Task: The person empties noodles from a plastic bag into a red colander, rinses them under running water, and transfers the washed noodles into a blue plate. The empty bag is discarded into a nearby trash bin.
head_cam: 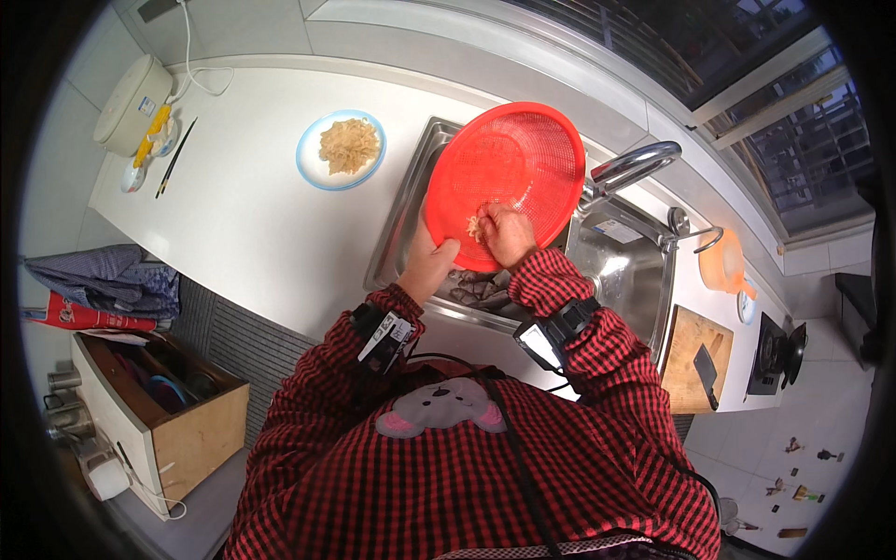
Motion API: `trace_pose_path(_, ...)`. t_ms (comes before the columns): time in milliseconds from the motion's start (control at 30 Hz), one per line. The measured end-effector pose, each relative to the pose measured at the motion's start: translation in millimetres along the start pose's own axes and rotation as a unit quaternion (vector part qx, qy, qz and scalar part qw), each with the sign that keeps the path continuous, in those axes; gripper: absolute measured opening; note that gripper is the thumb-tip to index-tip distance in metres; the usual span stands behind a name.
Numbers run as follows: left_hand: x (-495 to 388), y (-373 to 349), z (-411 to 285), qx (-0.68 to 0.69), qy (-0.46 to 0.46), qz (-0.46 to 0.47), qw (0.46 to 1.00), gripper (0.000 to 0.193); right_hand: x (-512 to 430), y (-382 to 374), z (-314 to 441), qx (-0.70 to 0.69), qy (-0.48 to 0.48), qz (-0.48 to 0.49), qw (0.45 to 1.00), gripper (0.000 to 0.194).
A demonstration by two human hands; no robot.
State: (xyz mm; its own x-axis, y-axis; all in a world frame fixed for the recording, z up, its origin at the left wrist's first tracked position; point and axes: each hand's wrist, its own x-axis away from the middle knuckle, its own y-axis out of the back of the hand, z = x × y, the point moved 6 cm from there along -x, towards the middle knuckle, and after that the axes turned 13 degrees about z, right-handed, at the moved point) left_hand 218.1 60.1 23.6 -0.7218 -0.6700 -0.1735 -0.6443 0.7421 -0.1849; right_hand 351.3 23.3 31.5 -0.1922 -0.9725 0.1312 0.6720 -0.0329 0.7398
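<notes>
My left hand [425, 262] grips the near-left rim of a red plastic colander [500, 161], thumb over the edge. The colander is tilted above the left basin of a stainless-steel sink [395, 234]. Inside it, my right hand [505, 234] has its fingers curled against a small clump of pale shredded food [473, 228]. Part of that clump is hidden under the fingers. On the counter to the left, a blue-rimmed white plate [305, 155] carries a heap of similar pale shreds [348, 145]. Dark, wet-looking pieces [479, 290] lie in the basin below the colander.
A chrome faucet [633, 168] arches just right of the colander. Farther right, a cleaver [705, 371] lies on a wooden cutting board [679, 350], near an orange plastic container [721, 262]. Chopsticks [176, 157] and a cream-coloured lidded appliance [133, 105] occupy the counter's left end.
</notes>
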Motion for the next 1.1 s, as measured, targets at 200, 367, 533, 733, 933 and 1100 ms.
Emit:
trace_pose_path(200, 1, 0, -1, 0.02, 0.013, -0.013, 1.0, 0.057, 4, -5, 16, 0.023, 0.026, 0.027, 0.999, 0.012)
trace_pose_path(367, 4, 4, 7, 0.031, 0.023, -0.024, 0.999, 0.055, 1, -18, 12, 0.063, 0.083, 0.058, 0.993, 0.012)
trace_pose_path(533, 5, 15, 11, 0.003, 0.047, -0.028, 0.999, 0.047, -5, -26, 9, 0.039, 0.152, 0.123, 0.98, 0.01)
trace_pose_path(733, 11, 24, 12, 0.11, 0.093, -0.049, 0.988, 0.043, -18, -45, -3, -0.127, 0.129, 0.26, 0.949, 0.008)
trace_pose_path(933, 16, 33, 19, 0.174, 0.094, -0.064, 0.978, 0.045, -31, -65, -13, -0.219, 0.006, 0.315, 0.923, 0.012)
trace_pose_path(1100, 23, 39, 38, 0.225, 0.157, -0.093, 0.957, 0.045, -25, -60, 14, 0.09, 0.148, 0.281, 0.944, 0.015)
